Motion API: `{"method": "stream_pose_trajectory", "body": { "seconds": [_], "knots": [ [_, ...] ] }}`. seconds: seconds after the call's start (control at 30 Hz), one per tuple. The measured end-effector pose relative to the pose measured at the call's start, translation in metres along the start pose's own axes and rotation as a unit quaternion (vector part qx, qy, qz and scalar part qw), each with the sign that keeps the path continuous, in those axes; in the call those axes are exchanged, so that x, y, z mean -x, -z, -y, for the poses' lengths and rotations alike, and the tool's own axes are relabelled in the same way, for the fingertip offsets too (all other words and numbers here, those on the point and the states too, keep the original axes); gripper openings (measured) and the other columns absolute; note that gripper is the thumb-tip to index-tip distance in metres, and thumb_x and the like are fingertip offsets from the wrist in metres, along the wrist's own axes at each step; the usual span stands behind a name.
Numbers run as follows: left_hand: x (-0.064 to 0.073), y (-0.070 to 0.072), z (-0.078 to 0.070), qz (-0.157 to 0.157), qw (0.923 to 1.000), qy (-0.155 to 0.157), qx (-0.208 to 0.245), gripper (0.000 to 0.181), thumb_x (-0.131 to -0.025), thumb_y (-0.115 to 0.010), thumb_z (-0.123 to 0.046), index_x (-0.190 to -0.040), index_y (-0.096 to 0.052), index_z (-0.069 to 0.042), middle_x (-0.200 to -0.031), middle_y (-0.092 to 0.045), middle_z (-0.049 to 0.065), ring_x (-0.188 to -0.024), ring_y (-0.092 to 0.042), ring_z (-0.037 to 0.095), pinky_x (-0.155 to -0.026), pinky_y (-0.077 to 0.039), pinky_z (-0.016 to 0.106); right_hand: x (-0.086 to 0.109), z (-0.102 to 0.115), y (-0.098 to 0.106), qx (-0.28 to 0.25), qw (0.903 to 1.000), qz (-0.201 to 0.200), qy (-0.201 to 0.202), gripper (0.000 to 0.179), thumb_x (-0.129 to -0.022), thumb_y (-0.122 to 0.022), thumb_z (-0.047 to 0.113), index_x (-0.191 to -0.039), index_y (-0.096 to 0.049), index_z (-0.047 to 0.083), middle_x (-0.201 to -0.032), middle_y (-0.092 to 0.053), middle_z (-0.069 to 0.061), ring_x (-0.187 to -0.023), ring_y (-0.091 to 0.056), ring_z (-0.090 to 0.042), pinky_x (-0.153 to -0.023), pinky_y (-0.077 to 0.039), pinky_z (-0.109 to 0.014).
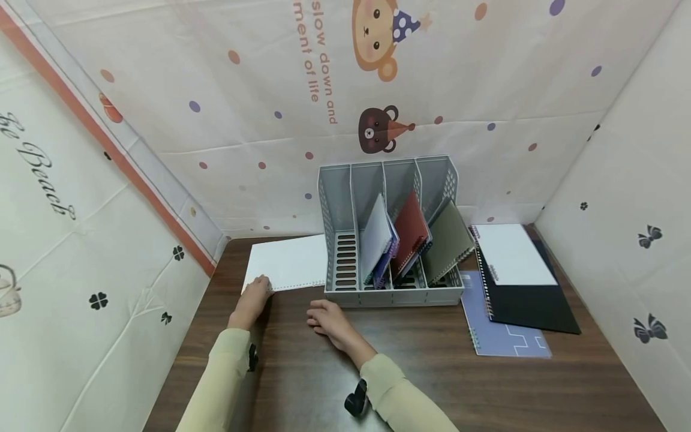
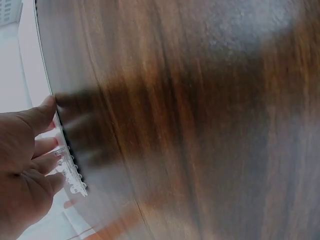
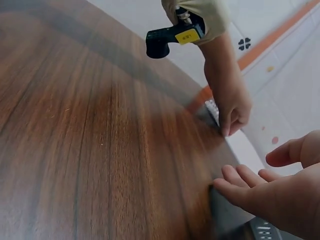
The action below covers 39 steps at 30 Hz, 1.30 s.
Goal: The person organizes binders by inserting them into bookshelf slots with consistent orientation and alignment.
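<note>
A white spiral notebook (image 1: 291, 261) lies on the brown table at the left of a grey file rack. My left hand (image 1: 255, 299) pinches its near left corner. In the left wrist view, the thumb (image 2: 45, 112) is against one side of the edge and the other fingers are on the far side, beside the clear spiral binding (image 2: 72, 172). My right hand (image 1: 333, 324) holds nothing. Its relaxed fingers are just in front of the rack's near left corner, and in the right wrist view its thumb (image 3: 285, 154) stands apart from the fingers.
The grey rack (image 1: 394, 299) has upright dividers. Pale and purple notebooks (image 1: 376, 237), a red notebook (image 1: 409, 234) and an olive notebook (image 1: 447, 243) lean in its slots. To its right lie a white notebook (image 1: 515, 252), a black one (image 1: 531, 309) and a blue-violet one (image 1: 499, 339), overlapping.
</note>
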State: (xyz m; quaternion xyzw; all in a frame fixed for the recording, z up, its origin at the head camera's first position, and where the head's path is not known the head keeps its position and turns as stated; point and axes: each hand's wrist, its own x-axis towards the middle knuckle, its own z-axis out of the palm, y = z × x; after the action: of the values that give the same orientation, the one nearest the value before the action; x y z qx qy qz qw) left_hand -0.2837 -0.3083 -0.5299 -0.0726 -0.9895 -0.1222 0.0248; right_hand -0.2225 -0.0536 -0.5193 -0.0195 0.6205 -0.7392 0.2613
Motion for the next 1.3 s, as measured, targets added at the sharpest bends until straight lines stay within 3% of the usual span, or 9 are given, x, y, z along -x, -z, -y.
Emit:
{"method": "stream_pose_trajectory", "body": {
  "seconds": [0.1, 0.27, 0.4, 0.63, 0.8, 0.97, 1.2, 1.3],
  "knots": [
    [0.001, -0.001, 0.000, -0.006, 1.0000, -0.005, 0.004, 0.019, -0.095, -0.068, -0.004, -0.087, -0.050, -0.002, -0.086, -0.054, 0.015, -0.077, -0.056, 0.034, -0.076, -0.051, 0.054, -0.009, -0.004, -0.002, -0.020, 0.9997, -0.012, -0.010, 0.046, -0.106, -0.047, 0.006, -0.147, -0.040, -0.013, -0.140, -0.052, -0.034, -0.128, -0.056, -0.046, -0.105, -0.048, -0.053],
    [0.001, -0.003, 0.002, -0.009, 0.9994, -0.024, -0.024, 0.018, -0.096, -0.065, -0.001, -0.088, -0.049, -0.004, -0.091, -0.058, 0.018, -0.078, -0.059, 0.034, -0.070, -0.053, 0.052, -0.020, -0.010, -0.005, -0.067, 0.9972, -0.023, -0.024, 0.045, -0.106, -0.040, 0.001, -0.147, -0.036, -0.018, -0.142, -0.047, -0.039, -0.131, -0.052, -0.047, -0.107, -0.046, -0.051],
    [0.003, -0.006, 0.005, 0.003, 0.9953, -0.060, -0.076, 0.013, -0.094, -0.058, 0.010, -0.095, -0.050, -0.001, -0.095, -0.057, 0.022, -0.081, -0.062, 0.038, -0.070, -0.055, 0.051, -0.026, -0.012, -0.007, -0.110, 0.9931, -0.027, -0.032, 0.045, -0.105, -0.037, -0.002, -0.146, -0.032, -0.022, -0.144, -0.043, -0.041, -0.133, -0.049, -0.048, -0.109, -0.045, -0.050],
    [0.008, -0.006, 0.003, -0.004, 0.9715, -0.124, -0.202, 0.019, -0.088, -0.062, 0.020, -0.101, -0.053, 0.008, -0.101, -0.060, 0.031, -0.089, -0.065, 0.042, -0.070, -0.058, 0.050, -0.031, -0.015, -0.005, -0.167, 0.9846, -0.034, -0.037, 0.045, -0.105, -0.035, -0.003, -0.145, -0.032, -0.024, -0.143, -0.043, -0.043, -0.134, -0.047, -0.049, -0.111, -0.042, -0.051],
    [0.012, -0.008, -0.001, -0.023, 0.9635, -0.131, -0.232, 0.012, -0.091, -0.061, 0.016, -0.100, -0.055, 0.011, -0.103, -0.061, 0.034, -0.090, -0.065, 0.043, -0.066, -0.059, 0.048, -0.032, -0.017, -0.006, -0.176, 0.9828, -0.039, -0.042, 0.044, -0.107, -0.034, 0.000, -0.145, -0.033, -0.023, -0.143, -0.044, -0.042, -0.134, -0.049, -0.047, -0.110, -0.043, -0.050],
    [0.012, -0.011, -0.001, -0.025, 0.9699, -0.113, -0.214, 0.011, -0.091, -0.058, 0.017, -0.098, -0.054, 0.011, -0.096, -0.060, 0.032, -0.085, -0.063, 0.043, -0.065, -0.057, 0.049, -0.031, -0.017, -0.007, -0.175, 0.9831, -0.037, -0.039, 0.044, -0.105, -0.033, -0.003, -0.145, -0.033, -0.023, -0.143, -0.043, -0.043, -0.135, -0.047, -0.048, -0.111, -0.042, -0.050],
    [0.012, -0.010, -0.002, -0.011, 0.9851, -0.069, -0.157, 0.011, -0.094, -0.049, 0.017, -0.097, -0.050, 0.007, -0.082, -0.056, 0.024, -0.072, -0.062, 0.040, -0.060, -0.055, 0.051, -0.032, -0.018, -0.008, -0.181, 0.9819, -0.041, -0.036, 0.044, -0.104, -0.033, -0.005, -0.144, -0.033, -0.025, -0.142, -0.043, -0.044, -0.134, -0.048, -0.049, -0.111, -0.042, -0.051],
    [0.014, -0.008, -0.003, -0.016, 0.9892, -0.051, -0.136, 0.009, -0.093, -0.051, 0.014, -0.094, -0.049, 0.005, -0.077, -0.057, 0.022, -0.066, -0.061, 0.040, -0.057, -0.054, 0.051, -0.032, -0.018, -0.008, -0.180, 0.9824, -0.040, -0.033, 0.044, -0.105, -0.032, -0.005, -0.143, -0.032, -0.025, -0.143, -0.042, -0.044, -0.134, -0.047, -0.049, -0.112, -0.041, -0.051]
  ]
}}
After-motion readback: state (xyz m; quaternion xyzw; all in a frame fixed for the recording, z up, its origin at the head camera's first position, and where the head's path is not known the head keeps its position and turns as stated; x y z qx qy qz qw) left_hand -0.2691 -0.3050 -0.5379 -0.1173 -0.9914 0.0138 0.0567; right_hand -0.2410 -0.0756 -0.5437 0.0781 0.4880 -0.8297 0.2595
